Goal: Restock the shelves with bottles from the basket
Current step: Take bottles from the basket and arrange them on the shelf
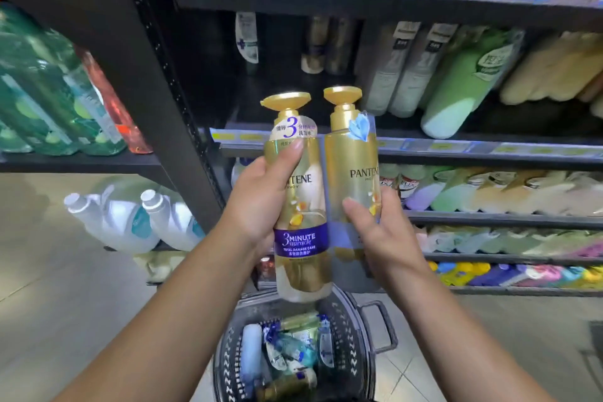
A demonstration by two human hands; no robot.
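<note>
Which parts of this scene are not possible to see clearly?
- Head view: the lower label of the right bottle is covered by the right hand.
- Head view: the basket is cut off by the bottom edge; full contents unknown.
- Head view: the price strip on the middle shelf is too blurred to read.
- Head view: the back bottles are dark and blurred.

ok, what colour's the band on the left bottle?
Purple band with white text, on the gold left bottle; head view.
</note>
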